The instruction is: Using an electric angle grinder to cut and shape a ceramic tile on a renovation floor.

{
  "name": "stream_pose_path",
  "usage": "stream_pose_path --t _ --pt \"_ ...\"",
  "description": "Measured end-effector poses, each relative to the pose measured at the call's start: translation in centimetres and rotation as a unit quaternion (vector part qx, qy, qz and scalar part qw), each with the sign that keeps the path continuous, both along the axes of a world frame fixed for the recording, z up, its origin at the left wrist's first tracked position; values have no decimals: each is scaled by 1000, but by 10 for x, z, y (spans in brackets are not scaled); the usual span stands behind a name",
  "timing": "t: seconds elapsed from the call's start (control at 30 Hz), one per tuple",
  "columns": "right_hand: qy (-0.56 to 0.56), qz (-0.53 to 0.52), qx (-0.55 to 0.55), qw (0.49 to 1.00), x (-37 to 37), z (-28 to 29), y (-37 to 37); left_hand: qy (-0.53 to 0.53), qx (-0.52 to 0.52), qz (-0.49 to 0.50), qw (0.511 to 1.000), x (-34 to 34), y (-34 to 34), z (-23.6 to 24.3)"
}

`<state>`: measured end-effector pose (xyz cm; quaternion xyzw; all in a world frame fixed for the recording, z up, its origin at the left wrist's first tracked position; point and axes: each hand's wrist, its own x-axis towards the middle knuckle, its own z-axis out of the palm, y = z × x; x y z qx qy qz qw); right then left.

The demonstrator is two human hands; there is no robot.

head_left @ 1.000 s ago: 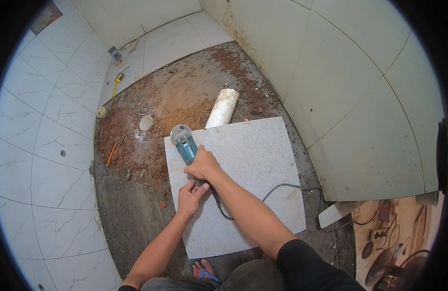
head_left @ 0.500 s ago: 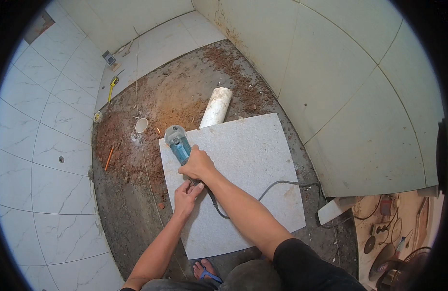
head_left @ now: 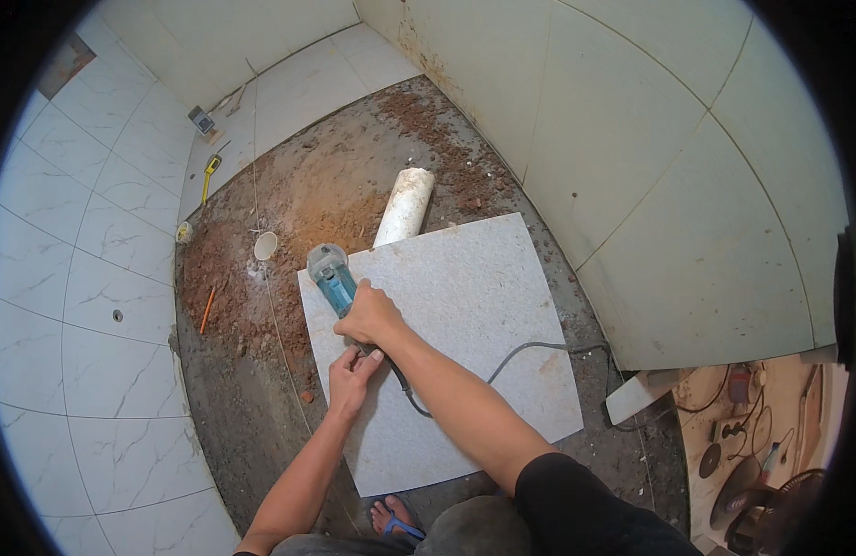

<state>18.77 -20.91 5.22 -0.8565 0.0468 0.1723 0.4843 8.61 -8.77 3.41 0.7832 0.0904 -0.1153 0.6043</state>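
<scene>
A teal angle grinder [head_left: 333, 283] with a grey guard lies over the upper left corner of a large pale tile, its head at the far edge. My right hand [head_left: 372, 315] is wrapped round the grinder's body from above. At the tool's rear, my left hand [head_left: 349, 375] has thumb and fingers closed on its tail end, where the black cord [head_left: 409, 394] comes out. The tile [head_left: 465, 306] lies rough, speckled face up, with its far edge by a white pipe [head_left: 405, 206]. The disc's contact with the tile cannot be made out.
An open white pipe end [head_left: 266, 246], an orange pencil-like stick [head_left: 207, 309] and a yellow tape measure [head_left: 211, 169] are on the left. Reddish soil [head_left: 224, 306] covers part of the floor. Tiled walls rise on both sides; a fan [head_left: 780, 510] stands at lower right.
The whole view has shifted slightly. Both hands and the grinder keep nearly the same place on the tile.
</scene>
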Motion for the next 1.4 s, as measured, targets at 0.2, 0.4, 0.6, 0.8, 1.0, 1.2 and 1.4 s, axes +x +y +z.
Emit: stream_pose_path --t 0.2,0.4,0.6,0.8,1.0,1.2,1.4 --pt "2 -5 5 1000 0 -1 1 2 -14 2 1000 1 2 -6" --pt "2 -8 12 1000 -3 2 -2 5 7 -5 1000 0 0 0" --pt "4 -6 25 1000 -3 3 -2 4 -3 -2 1000 0 5 -8" --pt "8 -9 27 1000 -3 1 -3 15 9 -9 1000 1 3 -2" --pt "13 -9 24 1000 -2 0 -1 15 2 -4 1000 1 2 1" --pt "9 -11 28 1000 -1 -3 -1 10 -9 1 1000 1 -1 1" --pt "14 -8 23 1000 0 -3 -3 18 -12 2 1000 0 -5 8"
